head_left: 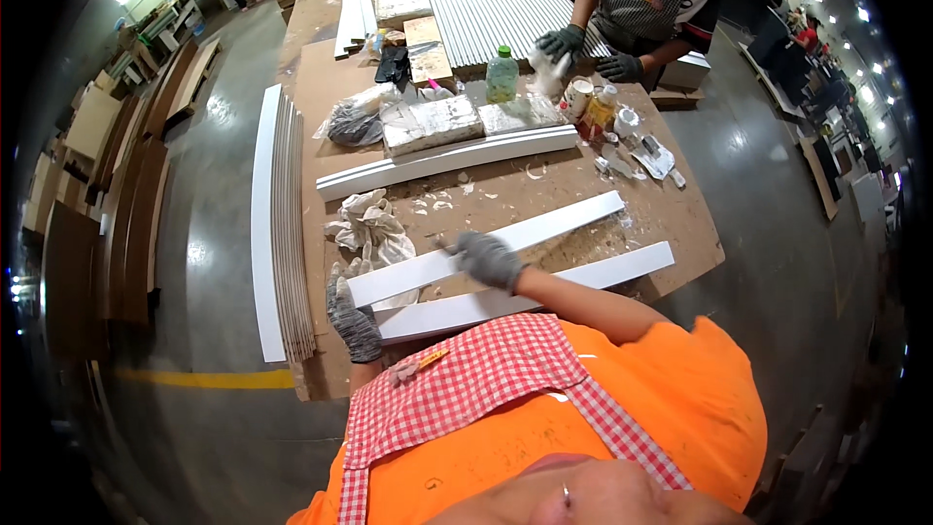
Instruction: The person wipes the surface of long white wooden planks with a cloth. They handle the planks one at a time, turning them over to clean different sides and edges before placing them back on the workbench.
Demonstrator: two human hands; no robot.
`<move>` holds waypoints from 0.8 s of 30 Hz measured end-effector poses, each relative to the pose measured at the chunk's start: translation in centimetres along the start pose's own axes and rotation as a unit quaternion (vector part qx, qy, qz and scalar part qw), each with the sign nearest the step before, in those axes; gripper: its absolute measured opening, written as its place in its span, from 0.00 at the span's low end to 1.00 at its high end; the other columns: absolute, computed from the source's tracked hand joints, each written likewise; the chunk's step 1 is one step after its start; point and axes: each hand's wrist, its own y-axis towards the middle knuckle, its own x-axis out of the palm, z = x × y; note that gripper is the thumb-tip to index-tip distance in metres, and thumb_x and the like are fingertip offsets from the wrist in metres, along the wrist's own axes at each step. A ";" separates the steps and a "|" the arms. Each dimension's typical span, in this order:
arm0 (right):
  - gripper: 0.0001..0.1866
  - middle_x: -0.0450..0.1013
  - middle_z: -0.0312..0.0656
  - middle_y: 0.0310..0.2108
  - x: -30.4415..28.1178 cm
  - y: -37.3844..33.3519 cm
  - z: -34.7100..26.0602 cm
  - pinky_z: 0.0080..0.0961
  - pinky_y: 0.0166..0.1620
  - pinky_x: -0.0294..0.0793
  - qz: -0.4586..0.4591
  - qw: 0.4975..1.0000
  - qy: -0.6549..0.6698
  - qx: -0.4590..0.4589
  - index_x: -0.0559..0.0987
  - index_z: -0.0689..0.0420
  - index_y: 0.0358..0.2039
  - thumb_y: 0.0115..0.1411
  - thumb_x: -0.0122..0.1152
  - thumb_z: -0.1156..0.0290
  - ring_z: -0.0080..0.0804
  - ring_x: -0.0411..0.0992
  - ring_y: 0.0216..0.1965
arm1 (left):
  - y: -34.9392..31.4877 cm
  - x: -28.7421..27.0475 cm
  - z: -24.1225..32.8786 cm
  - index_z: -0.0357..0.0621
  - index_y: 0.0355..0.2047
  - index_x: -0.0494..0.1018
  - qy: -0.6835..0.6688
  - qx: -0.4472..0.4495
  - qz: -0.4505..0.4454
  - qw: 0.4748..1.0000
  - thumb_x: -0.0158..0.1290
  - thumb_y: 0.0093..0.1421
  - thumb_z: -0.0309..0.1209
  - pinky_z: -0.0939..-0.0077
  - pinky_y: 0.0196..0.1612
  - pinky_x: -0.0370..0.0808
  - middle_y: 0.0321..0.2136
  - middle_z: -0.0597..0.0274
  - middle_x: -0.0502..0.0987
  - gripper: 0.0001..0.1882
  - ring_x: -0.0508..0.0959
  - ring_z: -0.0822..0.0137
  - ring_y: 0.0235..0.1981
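Note:
My left hand, in a grey glove, grips the left end of a white strip of board, which lies at a slant across the table. Over the middle of that strip is my gloved right hand, its fingers closed. A small dark tip shows at its fingers, but what it is cannot be made out. Nearer to me lies a second white strip, partly hidden by my right forearm. A crumpled whitish cloth rests beside my left hand, partly under the first strip.
A stack of long white strips stands along the table's left edge. Beyond my hands are white-smeared blocks, a green-capped bottle and an amber bottle. Across the table, a gloved co-worker handles a white cloth beside rows of strips.

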 end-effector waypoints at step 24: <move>0.15 0.74 0.58 0.38 -13.7 -14.8 43.5 0.43 0.46 0.72 0.050 0.883 -0.326 0.334 0.80 0.60 0.36 0.59 0.48 0.66 0.52 0.74 0.41 | 0.8 1.8 0.1 0.32 0.56 0.60 0.117 0.017 -0.018 0.993 0.43 0.67 0.33 0.61 0.55 0.71 0.49 0.41 0.71 0.22 0.73 0.52 0.51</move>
